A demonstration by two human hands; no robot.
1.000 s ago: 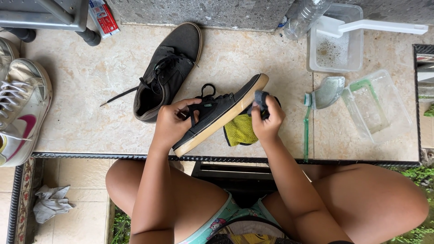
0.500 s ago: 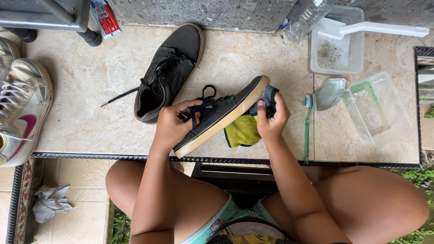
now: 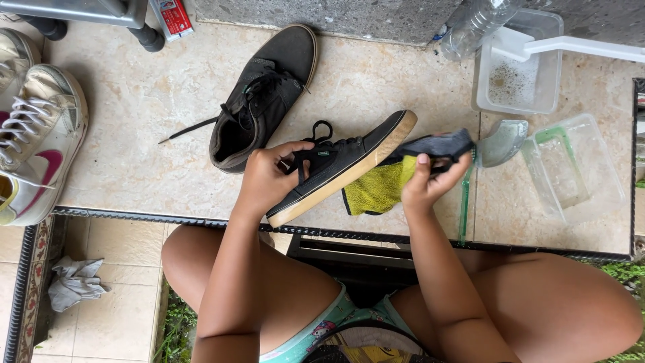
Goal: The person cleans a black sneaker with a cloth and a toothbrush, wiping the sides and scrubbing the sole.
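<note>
My left hand [image 3: 267,179] grips a black sneaker with a tan sole [image 3: 342,165] by its laced upper, holding it tilted on its side above the tiled ledge. Pinched in my right hand [image 3: 430,183] is a dark grey cloth [image 3: 437,144], held just off the sneaker's toe. A yellow-green cloth [image 3: 379,190] lies on the tiles under the shoe's toe. The matching black sneaker [image 3: 265,97] lies farther back on the tiles with one lace trailing left.
White sneakers [image 3: 33,141] stand at the left. A clear tub [image 3: 517,70] with a white-handled brush [image 3: 578,47], a plastic bottle [image 3: 480,23], an empty clear container [image 3: 571,168] and a green toothbrush [image 3: 465,202] sit at the right. A crumpled rag [image 3: 74,282] lies on the lower floor.
My right hand has pulled the dark cloth away from the sneaker's toe, out to the right. The left hand still holds the shoe in the same place.
</note>
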